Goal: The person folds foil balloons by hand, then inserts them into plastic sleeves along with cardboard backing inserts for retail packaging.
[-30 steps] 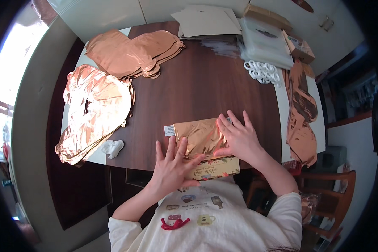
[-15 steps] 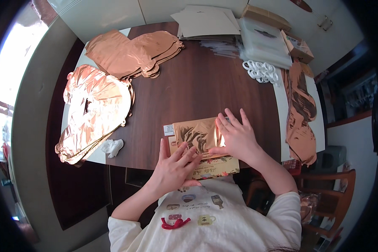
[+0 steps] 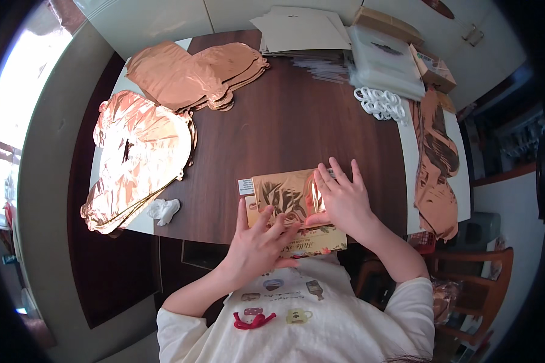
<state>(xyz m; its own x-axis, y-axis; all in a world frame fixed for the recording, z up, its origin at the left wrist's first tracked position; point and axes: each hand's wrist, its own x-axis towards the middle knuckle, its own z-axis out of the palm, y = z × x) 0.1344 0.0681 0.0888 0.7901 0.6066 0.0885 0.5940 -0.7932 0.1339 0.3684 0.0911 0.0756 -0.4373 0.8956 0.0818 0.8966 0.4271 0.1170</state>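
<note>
Pressing that folded gold foil balloon (image 3: 287, 195) flat onto its printed backing card (image 3: 313, 241) was the step in hand, I'd say, right at the near edge of the dark worktop (image 3: 297, 127). Left hand (image 3: 259, 242) lay on the card with fingers spread, gripping nothing; right hand (image 3: 344, 202) lay flat on the foil, fingers a bit apart. Doing it well meant smoothing outward from the fold so no crease got trapped. Hard to tell how the foil sat under both palms, and the card's lower edge was partly covered.
</note>
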